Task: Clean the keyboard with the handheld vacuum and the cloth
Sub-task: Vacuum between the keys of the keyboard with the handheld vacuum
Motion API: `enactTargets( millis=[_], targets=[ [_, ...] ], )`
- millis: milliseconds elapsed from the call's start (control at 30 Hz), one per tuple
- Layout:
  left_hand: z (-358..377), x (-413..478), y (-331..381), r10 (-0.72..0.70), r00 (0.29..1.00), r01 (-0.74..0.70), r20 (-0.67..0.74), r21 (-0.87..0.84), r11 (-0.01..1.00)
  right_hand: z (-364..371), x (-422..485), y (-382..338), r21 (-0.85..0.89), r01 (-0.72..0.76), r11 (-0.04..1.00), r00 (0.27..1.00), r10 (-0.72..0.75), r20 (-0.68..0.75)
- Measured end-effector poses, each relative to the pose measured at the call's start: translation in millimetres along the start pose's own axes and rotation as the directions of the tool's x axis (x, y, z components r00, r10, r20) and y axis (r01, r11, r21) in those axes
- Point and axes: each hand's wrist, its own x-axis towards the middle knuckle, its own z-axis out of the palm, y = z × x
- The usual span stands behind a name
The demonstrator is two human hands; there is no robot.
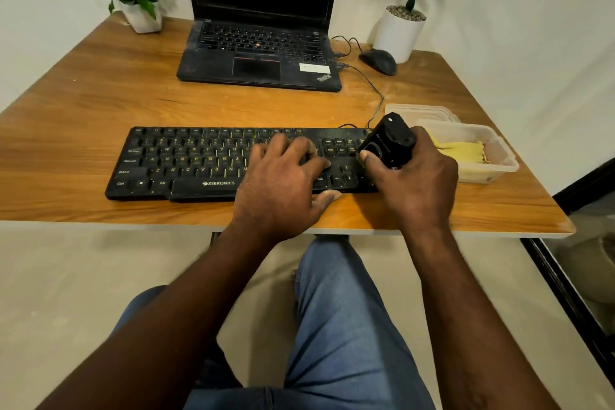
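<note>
The keyboard (186, 163) lies flat under both hands, running from well left of the left hand (283, 183) to beneath the right hand (416, 183). The left hand rests on its right-centre keys with fingers spread and fairly straight, and its thumb lies along the front edge; this looks like a steadying press. The right hand is wrapped round the black vacuum (389, 143), thumb laid across its side near the round button. The vacuum is tilted, its top leaning away from the person, over the right end of the keyboard. Its nozzle is hidden by the hand, so I cannot tell whether it touches the keys.

The yellow cloth (462, 150) sits untouched in a clear plastic tub (499, 156) just right of the right hand. Beyond the hands stand an open laptop (259, 53) with a dark screen and a mouse (379, 60), all on a wooden table (100, 93).

The vacuuming step seems to be in hand, at the right end. The next move likely calls for drawing the vacuum leftward along the key rows, which means the left hand must slide or lift out of its path while keeping the keyboard from shifting. The wiping has not yet begun.
</note>
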Motion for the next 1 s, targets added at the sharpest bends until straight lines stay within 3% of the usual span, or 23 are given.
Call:
enactTargets(
  millis=[167, 300, 467, 767, 867, 1000],
  targets=[
    [-0.2, 0.0, -1.2, -0.005, 1.0, 0.005, -0.007, -0.001, 1.0, -4.2, -2.6, -2.7, 0.065, 0.061, 0.996, 0.982, -0.071, 0.174],
    [-0.3, -0.3, -0.8, -0.004, 1.0, 0.004, -0.01, -0.007, 1.0, -10.5, 3.2, 4.3, 0.043, -0.006, 0.999, 0.994, 0.002, 0.107],
    [-0.3, 0.0, -0.7, -0.009, 1.0, 0.009, -0.014, 0.001, 1.0, -14.0, -18.1, -1.2, 0.121, 0.073, 0.99, 0.98, -0.094, 0.177],
    [0.1, -0.8, -0.6, 0.001, 1.0, -0.001, -0.021, 0.031, 1.0, -25.2, -32.4, 28.5, 0.067, -0.037, 0.997, 0.993, 0.044, -0.108],
    [0.0, -0.9, 0.0, 0.002, 1.0, -0.001, -0.016, 0.025, 1.0, -21.0, -40.0, 25.8, 0.15, -0.012, 0.989, 0.999, 0.02, -0.049],
    [-1.8, -0.7, -0.5, 0.002, 1.0, -0.002, 0.0, 0.021, 1.0, -24.6, -37.8, 41.9, 0.081, -0.003, 0.997, 0.997, 0.01, -0.081]
  ],
)
